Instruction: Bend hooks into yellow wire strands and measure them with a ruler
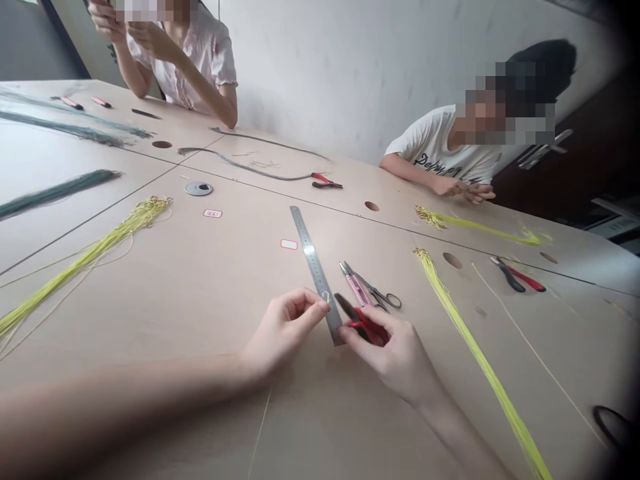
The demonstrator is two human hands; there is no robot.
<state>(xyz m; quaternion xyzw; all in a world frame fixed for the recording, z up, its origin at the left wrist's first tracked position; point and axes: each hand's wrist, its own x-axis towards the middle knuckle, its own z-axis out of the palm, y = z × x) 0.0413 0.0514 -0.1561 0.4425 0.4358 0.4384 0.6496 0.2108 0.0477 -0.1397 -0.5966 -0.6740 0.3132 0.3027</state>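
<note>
My left hand (287, 323) is closed in a pinch on a thin pale-yellow cord, whose small looped end (326, 297) sticks up past the fingertips. A pale strand (261, 423) hangs or lies below that hand. My right hand (395, 350) grips red-handled scissors (361, 323), their dark blades pointing up and left, close to the loop. Under and between both hands lies a steel ruler (313, 257), slanting away from me. Just beyond the right hand, pink snips (356, 283) lie beside small metal scissors (383, 293).
Yellow cord bundles lie left (75, 277) and right (473, 347). Red-and-black pliers (517, 275) rest far right, another pair (326, 181) farther back. A round metal disc (199, 189) and labels (289, 245) lie mid-table. Two people sit opposite; dark strand bundles (65, 190) are at left.
</note>
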